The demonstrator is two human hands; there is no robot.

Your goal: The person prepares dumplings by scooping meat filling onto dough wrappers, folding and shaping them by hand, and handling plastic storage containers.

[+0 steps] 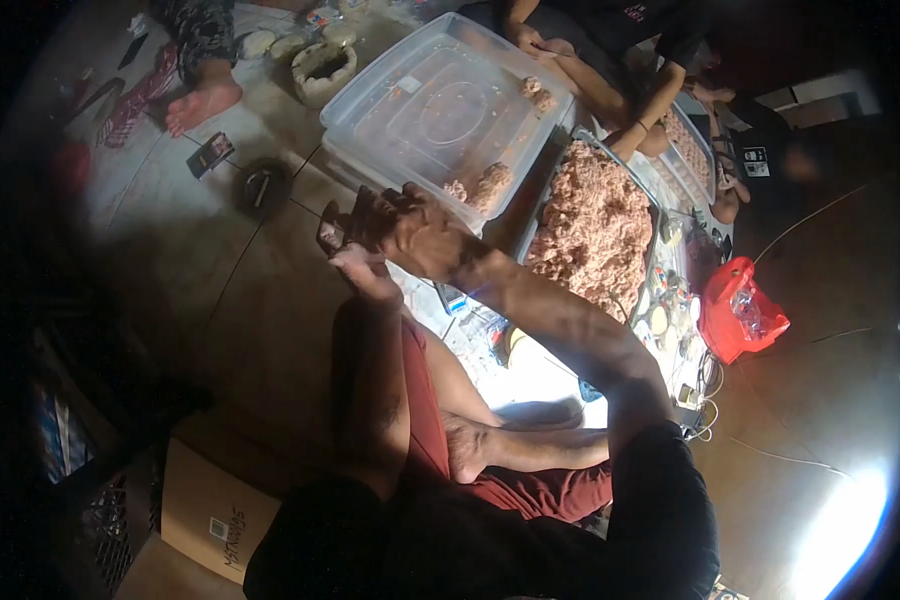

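Observation:
My right hand (420, 232) is over my left hand (368, 272), in front of the clear plastic tray's near corner. The fingers of both are bent and the palms face each other; whatever lies between them is hidden. Just beyond is the wide clear plastic tray (375, 90), with a few lumps of pinkish minced mixture (492, 185) along its right side. A tub of the same coarse pink mixture (595, 230) stands beyond my right forearm.
Another person's hand (652, 138) reaches over the tub's far edge. A second container of mixture (682, 150) stands farther right. A red plastic bag (740, 312), cables (710, 400), a stone bowl (324, 74), an ashtray (262, 188) and a cardboard box (205, 510) are on the floor.

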